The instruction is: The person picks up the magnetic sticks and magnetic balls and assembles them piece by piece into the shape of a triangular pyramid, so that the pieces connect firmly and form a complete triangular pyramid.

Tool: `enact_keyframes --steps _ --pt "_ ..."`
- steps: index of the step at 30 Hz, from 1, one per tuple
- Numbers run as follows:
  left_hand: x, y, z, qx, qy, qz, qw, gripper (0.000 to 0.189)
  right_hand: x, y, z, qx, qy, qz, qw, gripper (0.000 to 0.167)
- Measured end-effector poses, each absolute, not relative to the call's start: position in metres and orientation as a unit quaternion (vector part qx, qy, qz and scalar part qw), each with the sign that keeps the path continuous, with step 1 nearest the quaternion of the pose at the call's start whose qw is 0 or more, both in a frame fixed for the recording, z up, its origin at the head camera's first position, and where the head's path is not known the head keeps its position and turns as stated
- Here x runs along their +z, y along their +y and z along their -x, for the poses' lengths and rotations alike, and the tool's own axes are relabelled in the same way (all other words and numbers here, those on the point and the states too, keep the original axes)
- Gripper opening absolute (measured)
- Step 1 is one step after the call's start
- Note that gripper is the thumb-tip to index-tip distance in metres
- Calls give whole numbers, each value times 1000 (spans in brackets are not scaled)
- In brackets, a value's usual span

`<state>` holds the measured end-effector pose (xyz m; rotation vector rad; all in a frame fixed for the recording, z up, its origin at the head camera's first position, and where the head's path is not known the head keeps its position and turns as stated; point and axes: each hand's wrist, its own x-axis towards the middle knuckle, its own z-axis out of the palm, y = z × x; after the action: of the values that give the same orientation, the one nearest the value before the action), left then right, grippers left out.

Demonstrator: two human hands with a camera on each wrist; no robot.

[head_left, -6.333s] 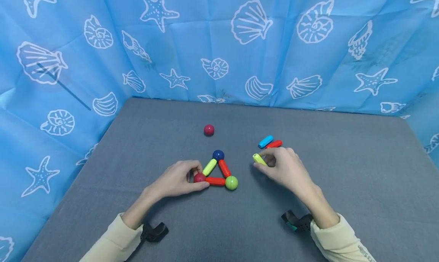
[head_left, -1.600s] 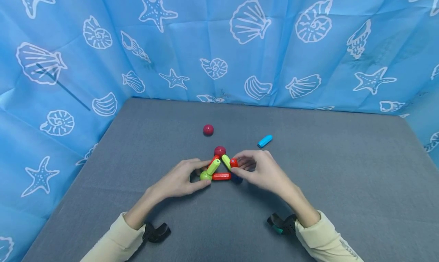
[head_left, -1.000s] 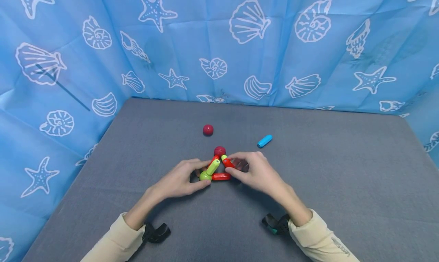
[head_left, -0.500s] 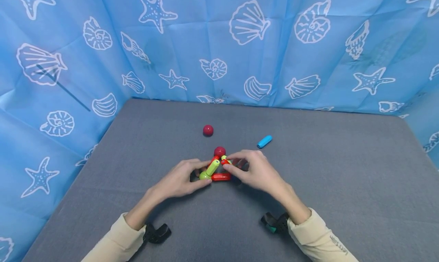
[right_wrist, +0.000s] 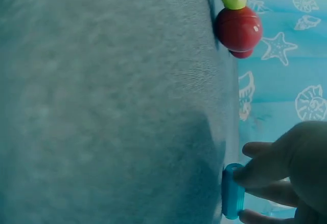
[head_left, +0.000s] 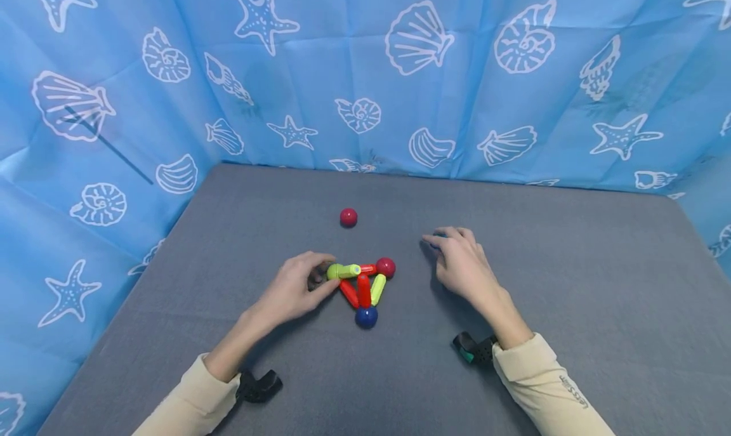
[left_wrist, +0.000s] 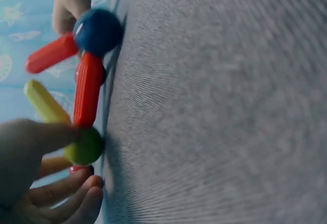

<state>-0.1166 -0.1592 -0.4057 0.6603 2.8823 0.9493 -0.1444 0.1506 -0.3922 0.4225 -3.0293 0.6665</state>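
A triangle of magnetic balls and sticks lies mid-table. Its corners are a green ball [head_left: 334,271], a blue ball [head_left: 367,317] and a dark red ball [head_left: 386,268]. My left hand [head_left: 297,285] pinches the green ball between thumb and fingers. A yellow-green stick [head_left: 349,271] rises at a slant from that ball. From the blue ball a red stick [head_left: 363,290] also sticks up, tilted. Two red sticks and a yellow-green stick [head_left: 378,289] form the sides. At the right, my right hand [head_left: 464,263] has thumb and fingers around a blue stick [right_wrist: 233,193] on the table.
A loose dark red ball [head_left: 348,218] rests behind the triangle. The grey cloth-covered table [head_left: 542,252] meets a blue shell-patterned curtain [head_left: 365,74] at the back and left. A black wrist camera [head_left: 259,386] hangs under each forearm.
The right hand has left the triangle and moved right to the blue stick. A red stick it held now stands on the blue ball. The triangle has turned, its blue ball now at the front.
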Motion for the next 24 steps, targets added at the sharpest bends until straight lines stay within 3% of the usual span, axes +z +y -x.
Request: enact_keyframes --steps 5,11,15,24 --pt "-406 -159 117 310 936 -165 18 45 -394 154 144 207 -969 -138 -2 48" --pt "-399 -159 111 271 939 -165 129 92 -392 159 148 205 -968 -144 -4 52" --pt "-395 -155 107 246 938 -165 181 113 -391 161 149 204 -968 -143 -6 55" --pt "-402 -138 102 230 950 -145 152 124 -394 168 151 195 -971 -139 22 28"
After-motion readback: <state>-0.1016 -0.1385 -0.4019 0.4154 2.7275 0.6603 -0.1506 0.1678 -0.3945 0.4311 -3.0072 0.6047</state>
